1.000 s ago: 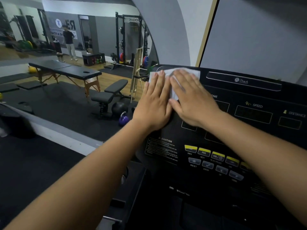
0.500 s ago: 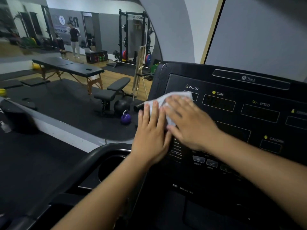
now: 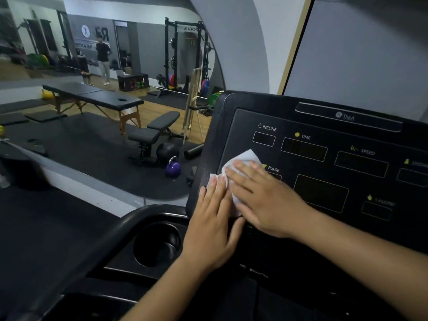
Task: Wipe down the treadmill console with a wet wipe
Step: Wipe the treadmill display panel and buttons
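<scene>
White against the black panel, the wet wipe (image 3: 240,162) is the easiest thing for me to find: it lies pressed flat on the lower left part of the treadmill console (image 3: 324,144), just left of the PULSE label (image 3: 273,169) and below the INCLINE window (image 3: 264,139). Only its upper corner and a strip between the hands show; the rest is under my palms.

My left hand (image 3: 213,225) lies flat with fingers together and extended, fingertips on the lower edge of the wipe, right at the console's left border. My right hand (image 3: 261,198) is angled across it from the right, palm down, fingers spread over the middle of the cloth. Neither grip is closed around anything; both hands are open and flat, pinning the wipe by pressure rather than pinching it. I judge that is deliberate: two flat palms spread the damp sheet wide, keep it from bunching, and cover more of the panel per pass.

The cup holder (image 3: 159,244) sits just below and left of the console, with the handrail (image 3: 111,235) curving around it; both are close to my left wrist.

As I read it, the left side of the console is being worked, and the TIME, SPEED and CALORIE areas to the right of the wipe remain to be covered. Sliding rightward while keeping the pressure even should do it.
</scene>
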A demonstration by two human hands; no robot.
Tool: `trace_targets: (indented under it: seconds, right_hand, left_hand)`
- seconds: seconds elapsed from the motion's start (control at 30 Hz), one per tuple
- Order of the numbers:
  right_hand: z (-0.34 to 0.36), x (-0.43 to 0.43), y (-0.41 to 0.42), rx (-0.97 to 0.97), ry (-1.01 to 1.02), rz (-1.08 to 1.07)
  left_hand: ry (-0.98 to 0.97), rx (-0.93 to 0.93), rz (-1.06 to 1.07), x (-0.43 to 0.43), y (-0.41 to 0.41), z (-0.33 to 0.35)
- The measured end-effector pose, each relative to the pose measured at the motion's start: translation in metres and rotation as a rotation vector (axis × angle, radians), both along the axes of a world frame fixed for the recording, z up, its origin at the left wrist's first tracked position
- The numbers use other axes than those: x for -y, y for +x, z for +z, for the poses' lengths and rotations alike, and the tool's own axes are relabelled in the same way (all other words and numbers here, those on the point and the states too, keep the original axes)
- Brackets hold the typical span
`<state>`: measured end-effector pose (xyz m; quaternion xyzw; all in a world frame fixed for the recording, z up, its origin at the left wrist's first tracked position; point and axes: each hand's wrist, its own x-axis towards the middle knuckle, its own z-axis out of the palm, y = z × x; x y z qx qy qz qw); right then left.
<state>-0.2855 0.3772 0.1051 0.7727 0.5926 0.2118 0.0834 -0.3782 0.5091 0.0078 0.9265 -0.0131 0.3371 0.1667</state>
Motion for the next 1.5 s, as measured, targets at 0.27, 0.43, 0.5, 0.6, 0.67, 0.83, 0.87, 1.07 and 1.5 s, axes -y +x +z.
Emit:
trace_targets:
  seconds: [0.27, 0.43, 0.5, 0.6, 0.67, 0.83, 0.87, 1.07, 1.5]
  right_hand:
    - [0.095, -0.049, 0.055, 0.049, 0.112, -0.084]
    - [0.059, -0.043, 0.039, 0.243, -0.049, -0.08]
    - [0.023, -0.03, 0.019, 0.2, -0.108, -0.043]
    - [-0.007, -0.016, 0.003, 0.152, -0.197, -0.013]
    - [0.001, -0.015, 0.009, 0.181, -0.203, -0.019]
    - [0.059, -0.024, 0.037, 0.231, -0.108, -0.208]
    - [0.067, -0.024, 0.04, 0.225, -0.072, -0.244]
    - [0.035, -0.004, 0.017, 0.182, -0.075, -0.264]
    - [0.076, -0.021, 0.037, 0.211, -0.009, -0.341]
  left_hand:
    - [-0.051, 0.037, 0.183, -0.03, 0.068, 0.106]
    - [-0.049, -0.066, 0.177, -0.029, 0.036, 0.059]
    - [-0.055, -0.117, 0.156, -0.018, 0.007, 0.019]
    - [-0.002, -0.146, 0.145, -0.006, -0.016, -0.017]
    - [0.047, -0.143, 0.134, -0.011, -0.011, -0.012]
    - [0.178, -0.061, 0.119, -0.032, 0.045, 0.062]
    - [0.195, -0.062, 0.13, -0.033, 0.055, 0.077]
    - [0.128, -0.018, 0.002, -0.017, 0.03, 0.037]
    - [0.191, -0.056, -0.045, -0.053, 0.064, 0.106]
